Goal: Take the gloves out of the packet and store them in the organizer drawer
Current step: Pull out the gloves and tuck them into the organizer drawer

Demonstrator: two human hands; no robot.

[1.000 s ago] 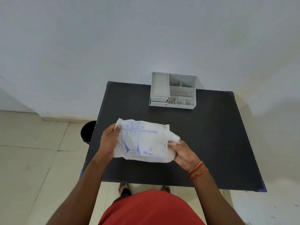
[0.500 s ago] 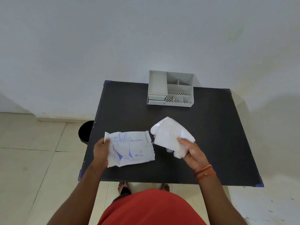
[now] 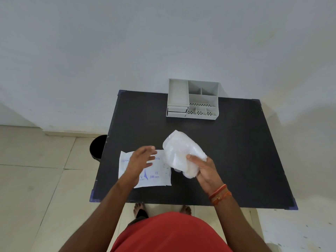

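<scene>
Gloves (image 3: 183, 153): white wad, out of the packet, gripped by right hand (image 3: 205, 171), fingers curled round it. Packet (image 3: 156, 171): flat on black table (image 3: 236, 142), at 9 o'clock of the gloves. Left hand (image 3: 141, 160): above packet, fingers loosely spread, blurred; contact unclear. Organizer (image 3: 193, 99): 12 o'clock, drawers shut.

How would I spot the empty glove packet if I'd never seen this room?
Find the black table. Near its front left edge, under the left hand, lies the glove packet: flat, white, printed in blue, unlike the crumpled clear gloves in the right hand.
</scene>
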